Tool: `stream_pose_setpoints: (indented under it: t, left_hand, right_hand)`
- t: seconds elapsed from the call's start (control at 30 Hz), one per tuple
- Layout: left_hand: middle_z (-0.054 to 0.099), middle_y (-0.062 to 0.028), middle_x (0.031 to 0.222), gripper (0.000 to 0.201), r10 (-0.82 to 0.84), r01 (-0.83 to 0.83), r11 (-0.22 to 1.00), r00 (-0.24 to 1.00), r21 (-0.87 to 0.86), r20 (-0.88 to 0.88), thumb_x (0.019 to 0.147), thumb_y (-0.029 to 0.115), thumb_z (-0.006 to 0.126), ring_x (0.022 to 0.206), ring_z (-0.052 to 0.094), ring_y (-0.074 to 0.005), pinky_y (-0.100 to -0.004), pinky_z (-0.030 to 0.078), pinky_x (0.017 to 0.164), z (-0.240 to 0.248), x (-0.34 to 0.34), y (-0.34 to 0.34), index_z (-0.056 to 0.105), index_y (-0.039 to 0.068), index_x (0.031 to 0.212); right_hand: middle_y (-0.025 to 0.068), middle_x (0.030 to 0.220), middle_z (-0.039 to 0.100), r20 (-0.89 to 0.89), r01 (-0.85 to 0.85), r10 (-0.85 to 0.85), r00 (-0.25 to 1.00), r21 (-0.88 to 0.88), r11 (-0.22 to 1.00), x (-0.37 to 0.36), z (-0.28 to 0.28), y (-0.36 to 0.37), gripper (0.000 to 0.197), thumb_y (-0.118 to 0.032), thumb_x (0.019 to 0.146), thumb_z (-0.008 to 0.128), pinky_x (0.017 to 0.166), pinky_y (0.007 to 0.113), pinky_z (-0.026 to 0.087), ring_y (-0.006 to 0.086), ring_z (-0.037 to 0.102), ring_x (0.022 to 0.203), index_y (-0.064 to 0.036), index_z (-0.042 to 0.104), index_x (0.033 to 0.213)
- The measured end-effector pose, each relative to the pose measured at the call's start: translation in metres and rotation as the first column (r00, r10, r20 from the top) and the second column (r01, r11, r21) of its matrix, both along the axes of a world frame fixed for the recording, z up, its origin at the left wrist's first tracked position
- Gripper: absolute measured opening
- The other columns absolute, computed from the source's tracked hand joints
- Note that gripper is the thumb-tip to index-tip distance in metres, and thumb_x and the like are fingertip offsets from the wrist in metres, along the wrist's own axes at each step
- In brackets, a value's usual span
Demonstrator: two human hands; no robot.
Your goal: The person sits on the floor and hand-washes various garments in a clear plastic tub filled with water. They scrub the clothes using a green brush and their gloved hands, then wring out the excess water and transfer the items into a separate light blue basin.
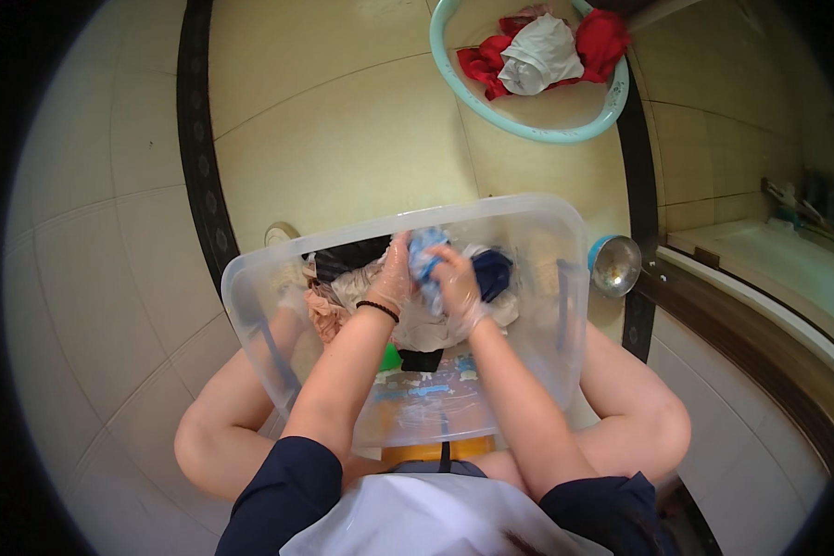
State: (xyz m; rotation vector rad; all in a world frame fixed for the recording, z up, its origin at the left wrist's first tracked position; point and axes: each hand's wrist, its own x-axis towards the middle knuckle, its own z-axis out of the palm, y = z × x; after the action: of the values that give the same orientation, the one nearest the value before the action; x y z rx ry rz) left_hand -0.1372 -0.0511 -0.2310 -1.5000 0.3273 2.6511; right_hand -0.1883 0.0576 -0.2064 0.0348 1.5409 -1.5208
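Both my hands are inside a large translucent plastic bin [296,243] between my legs, in thin clear gloves. A wet-looking light blue cloth [428,246] is bunched up between them. My left hand [396,275], with a dark band at the wrist, closes on its left side. From the right, my right hand [456,281] grips the same cloth, its fingers curled over it. Around them lie a dark striped garment [347,258], a peach garment [324,313], a navy garment [493,272] and whitish pieces, partly hidden by my hands and arms.
At the far right, a pale turquoise basin [528,131] holds red clothes [602,44] and a white garment [542,54]. A metal bowl with a blue rim [613,266] sits right of the bin, close to a brown ledge [741,338]. Tiled wall [102,232] rises on the left.
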Motion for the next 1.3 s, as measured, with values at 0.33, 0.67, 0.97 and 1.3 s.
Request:
stream_pose_setpoints:
  t: [0.33,0.67,0.97,1.3]
  left_hand:
    - [0.059,-0.0021,0.082,0.019,0.097,-0.116,0.992,0.96,-0.057,-0.262,0.089,0.025,0.048,0.076,0.057,-0.0143,-0.0285,0.05,0.069,0.089,0.017,0.027,0.057,0.01,0.091]
    - [0.058,-0.0115,0.074,0.033,-0.372,0.583,0.269,0.797,-0.766,0.476,0.086,0.031,0.056,0.071,0.057,-0.0219,-0.0321,0.045,0.064,0.068,0.005,-0.007,0.057,-0.002,0.089]
    - [0.058,-0.0232,0.084,0.022,-0.453,0.502,-0.673,0.3,-0.543,0.84,0.072,0.007,0.057,0.083,0.058,-0.0381,-0.0421,0.048,0.076,-0.051,0.02,-0.007,0.06,0.002,0.093]
    - [0.052,-0.0064,0.117,0.046,-0.1,0.102,0.987,0.995,-0.123,0.028,0.086,0.045,0.054,0.099,0.054,-0.0167,-0.0315,0.048,0.083,-0.044,0.017,-0.01,0.05,0.014,0.12]
  right_hand:
    - [0.0131,0.074,0.06,-0.949,0.154,-0.01,0.315,0.04,0.987,0.01,0.08,-0.009,0.016,-0.021,0.075,0.066,0.049,0.037,0.047,0.0305,0.058,0.057,-0.0073,0.059,0.071]
    - [0.0226,0.088,0.062,-0.635,0.291,0.124,0.762,0.507,0.811,-0.05,-0.013,0.014,0.027,-0.029,0.092,0.044,0.071,0.046,0.047,0.0412,0.058,0.083,-0.0084,0.059,0.1]
    - [0.0221,0.11,0.055,-0.311,-0.321,0.757,0.575,0.765,0.558,-0.016,-0.043,0.01,0.052,-0.027,0.074,0.067,0.086,0.045,0.044,0.0383,0.054,0.101,-0.0099,0.051,0.12]
    - [0.0198,0.102,0.062,-0.337,-0.231,0.391,0.857,0.426,0.875,-0.006,0.005,-0.023,0.031,-0.017,0.073,0.052,0.082,0.041,0.047,0.0364,0.059,0.093,-0.0076,0.063,0.101]
